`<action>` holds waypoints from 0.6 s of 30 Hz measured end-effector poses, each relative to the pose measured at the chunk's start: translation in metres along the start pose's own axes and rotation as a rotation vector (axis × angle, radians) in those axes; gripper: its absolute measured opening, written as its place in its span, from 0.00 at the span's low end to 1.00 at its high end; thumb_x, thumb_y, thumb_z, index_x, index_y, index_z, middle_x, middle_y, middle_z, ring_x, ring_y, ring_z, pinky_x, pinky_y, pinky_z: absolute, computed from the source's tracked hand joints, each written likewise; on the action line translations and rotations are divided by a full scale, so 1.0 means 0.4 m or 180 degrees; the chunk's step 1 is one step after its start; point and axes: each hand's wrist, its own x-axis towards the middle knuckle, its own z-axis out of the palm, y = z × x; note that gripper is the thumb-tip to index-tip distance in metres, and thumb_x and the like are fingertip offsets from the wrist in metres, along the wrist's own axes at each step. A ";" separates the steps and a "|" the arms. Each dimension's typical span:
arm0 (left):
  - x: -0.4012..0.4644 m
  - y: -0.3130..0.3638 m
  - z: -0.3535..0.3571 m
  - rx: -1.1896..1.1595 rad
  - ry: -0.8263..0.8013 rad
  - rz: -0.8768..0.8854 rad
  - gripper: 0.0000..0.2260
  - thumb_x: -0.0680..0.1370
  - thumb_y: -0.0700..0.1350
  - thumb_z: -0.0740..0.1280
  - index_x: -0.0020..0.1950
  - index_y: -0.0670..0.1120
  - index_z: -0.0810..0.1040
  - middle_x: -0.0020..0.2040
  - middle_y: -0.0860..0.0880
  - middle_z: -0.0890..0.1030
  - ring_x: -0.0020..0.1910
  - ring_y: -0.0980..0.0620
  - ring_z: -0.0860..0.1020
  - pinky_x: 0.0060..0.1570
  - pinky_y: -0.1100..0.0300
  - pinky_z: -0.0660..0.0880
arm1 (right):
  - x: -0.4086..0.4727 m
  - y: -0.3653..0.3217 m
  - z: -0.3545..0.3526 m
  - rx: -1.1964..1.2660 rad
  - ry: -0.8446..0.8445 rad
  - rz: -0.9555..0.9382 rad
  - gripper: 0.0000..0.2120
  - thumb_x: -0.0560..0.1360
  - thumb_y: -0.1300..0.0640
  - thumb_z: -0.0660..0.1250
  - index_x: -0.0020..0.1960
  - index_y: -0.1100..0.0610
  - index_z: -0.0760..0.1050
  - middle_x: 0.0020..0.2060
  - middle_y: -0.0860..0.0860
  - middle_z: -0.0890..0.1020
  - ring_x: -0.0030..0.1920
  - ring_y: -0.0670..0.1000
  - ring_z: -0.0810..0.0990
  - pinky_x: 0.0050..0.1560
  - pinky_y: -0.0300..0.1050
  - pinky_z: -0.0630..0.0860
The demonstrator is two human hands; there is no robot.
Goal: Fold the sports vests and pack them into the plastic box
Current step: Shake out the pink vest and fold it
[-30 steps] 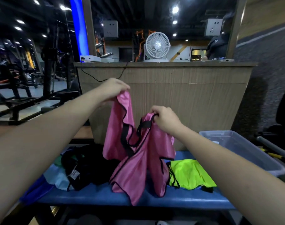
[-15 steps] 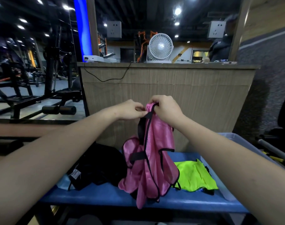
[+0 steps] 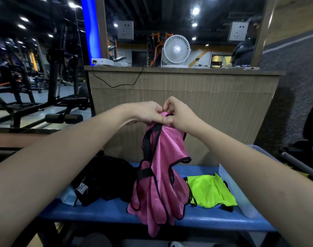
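A pink sports vest (image 3: 161,168) with black trim hangs doubled over above the blue bench (image 3: 102,212), its lower end draping past the bench's front edge. My left hand (image 3: 146,113) and my right hand (image 3: 180,115) meet at its top, both pinching the shoulder straps together. A neon yellow vest (image 3: 210,190) lies flat on the bench to the right. A black vest (image 3: 105,177) is heaped to the left over a pale blue one (image 3: 67,196). The clear plastic box (image 3: 241,196) stands at the bench's right end, mostly hidden by my right forearm.
A wooden counter (image 3: 205,97) rises right behind the bench, with a white fan (image 3: 176,50) and a cable on top. Gym machines (image 3: 27,90) stand to the left. A dark carpeted wall and black equipment (image 3: 298,161) are on the right.
My left hand came down from the upper left to meet my right hand. The spread vest is now gathered into a narrow hanging bundle, raised higher over the bench.
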 end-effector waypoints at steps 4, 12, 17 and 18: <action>-0.018 -0.003 -0.033 0.0034 0.0023 -0.0133 0.13 0.75 0.50 0.75 0.51 0.41 0.85 0.44 0.43 0.84 0.43 0.49 0.79 0.47 0.53 0.72 | -0.014 0.017 0.005 0.0972 -0.0209 0.0563 0.10 0.77 0.56 0.70 0.53 0.56 0.70 0.36 0.49 0.77 0.29 0.44 0.73 0.26 0.39 0.68; -0.018 0.003 -0.079 -0.0946 0.1369 -0.0137 0.04 0.79 0.43 0.68 0.51 0.45 0.82 0.40 0.47 0.79 0.36 0.52 0.73 0.35 0.61 0.68 | -0.119 0.152 0.095 0.1303 -0.1370 0.1205 0.17 0.81 0.44 0.64 0.49 0.60 0.72 0.39 0.57 0.80 0.36 0.57 0.83 0.36 0.50 0.78; -0.011 0.017 -0.116 -0.1653 0.1959 -0.0117 0.06 0.80 0.42 0.66 0.43 0.45 0.79 0.37 0.48 0.78 0.34 0.52 0.75 0.36 0.59 0.70 | -0.154 0.159 0.133 0.1359 -0.1911 0.1014 0.12 0.79 0.50 0.68 0.45 0.59 0.78 0.41 0.58 0.82 0.39 0.53 0.83 0.38 0.44 0.79; -0.009 0.016 -0.122 -0.1742 0.2034 -0.0109 0.06 0.80 0.42 0.65 0.45 0.44 0.79 0.38 0.47 0.79 0.35 0.52 0.76 0.38 0.58 0.72 | -0.158 0.152 0.140 0.1403 -0.1880 0.0917 0.09 0.79 0.53 0.69 0.45 0.59 0.79 0.40 0.59 0.82 0.37 0.52 0.82 0.37 0.42 0.78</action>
